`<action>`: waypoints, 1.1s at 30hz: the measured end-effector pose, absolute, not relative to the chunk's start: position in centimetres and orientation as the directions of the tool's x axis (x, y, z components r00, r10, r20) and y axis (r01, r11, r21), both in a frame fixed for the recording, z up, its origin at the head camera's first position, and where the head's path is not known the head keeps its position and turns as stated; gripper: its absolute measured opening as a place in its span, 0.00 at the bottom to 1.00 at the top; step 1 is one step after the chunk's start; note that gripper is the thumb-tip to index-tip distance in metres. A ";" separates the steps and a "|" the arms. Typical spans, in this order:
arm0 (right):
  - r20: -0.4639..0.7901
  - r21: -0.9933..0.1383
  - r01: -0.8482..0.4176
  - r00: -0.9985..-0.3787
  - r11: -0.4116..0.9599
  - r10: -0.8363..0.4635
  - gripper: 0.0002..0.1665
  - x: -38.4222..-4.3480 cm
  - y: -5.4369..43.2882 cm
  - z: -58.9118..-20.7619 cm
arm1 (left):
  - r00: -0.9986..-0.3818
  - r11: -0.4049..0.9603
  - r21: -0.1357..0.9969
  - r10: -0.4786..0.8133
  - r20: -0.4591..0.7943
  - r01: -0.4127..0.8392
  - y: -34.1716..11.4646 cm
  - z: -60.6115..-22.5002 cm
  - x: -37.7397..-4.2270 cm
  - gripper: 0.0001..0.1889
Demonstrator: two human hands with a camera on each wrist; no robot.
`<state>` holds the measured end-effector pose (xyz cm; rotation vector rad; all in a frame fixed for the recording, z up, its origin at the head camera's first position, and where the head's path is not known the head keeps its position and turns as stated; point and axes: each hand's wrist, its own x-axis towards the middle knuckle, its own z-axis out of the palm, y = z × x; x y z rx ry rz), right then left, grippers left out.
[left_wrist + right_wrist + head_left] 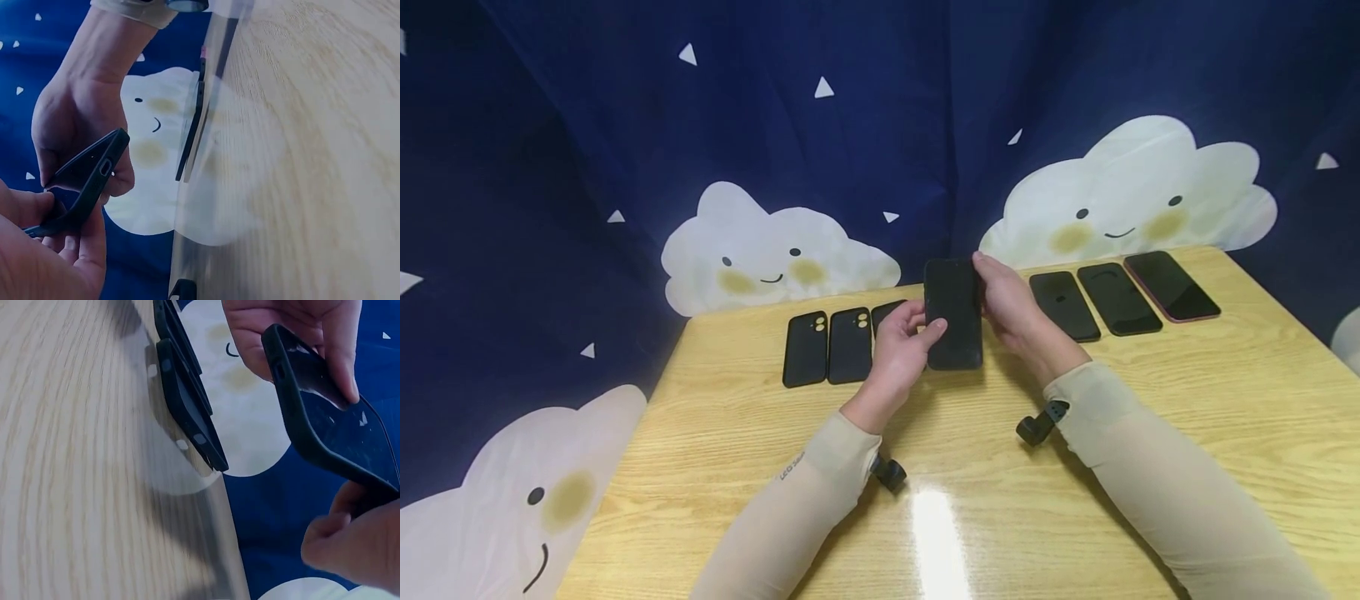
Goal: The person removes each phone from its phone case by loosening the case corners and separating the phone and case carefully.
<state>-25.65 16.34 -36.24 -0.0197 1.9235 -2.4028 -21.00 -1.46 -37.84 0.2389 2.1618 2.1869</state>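
Both hands hold up a black phone [953, 325] over the far side of the table, its dark screen facing the head camera. A black case [292, 419] with a port cutout runs round the near end of the phone in the right wrist view. My left hand [901, 346] grips the left edge, with the thumb on the screen and fingers behind. My right hand [1009, 302] grips the upper right edge. In the left wrist view the right hand [84, 125] has its fingers curled at the far end.
Left of the hands lie black phone cases [805, 350] in a row, one partly hidden behind the left hand. To the right lie three phones in a row: a black phone [1065, 307], another black phone [1120, 298] and a pink-edged phone [1172, 286]. A blue cloud-patterned curtain [880, 125] hangs behind the wooden table [1000, 517].
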 end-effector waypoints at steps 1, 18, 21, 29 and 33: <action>-0.032 -0.973 0.043 -0.998 -0.228 -0.053 0.20 -25.6 16.3 -36.2 | -0.986 -0.013 0.997 0.149 0.074 0.073 -1.4 -37.8 -21.0 0.12; -0.127 -0.878 0.134 -0.991 -0.460 -0.046 0.20 -25.0 15.2 -35.2 | -0.984 0.020 0.988 0.100 0.148 0.150 -0.8 -38.4 -20.9 0.10; -0.146 -0.842 0.160 -0.987 -0.516 -0.067 0.18 -24.9 15.4 -35.0 | -0.984 0.016 0.989 0.102 0.146 0.148 -0.9 -38.3 -21.0 0.11; -0.152 -0.854 0.217 -0.973 -0.472 -0.172 0.26 -24.3 15.3 -34.7 | -0.989 -0.043 0.993 0.094 0.117 0.113 -1.4 -37.5 -21.1 0.14; -0.117 -0.937 0.178 -0.971 -0.299 -0.209 0.31 -23.7 14.8 -34.8 | -0.993 -0.086 0.993 0.079 0.086 0.079 -2.3 -36.6 -21.4 0.13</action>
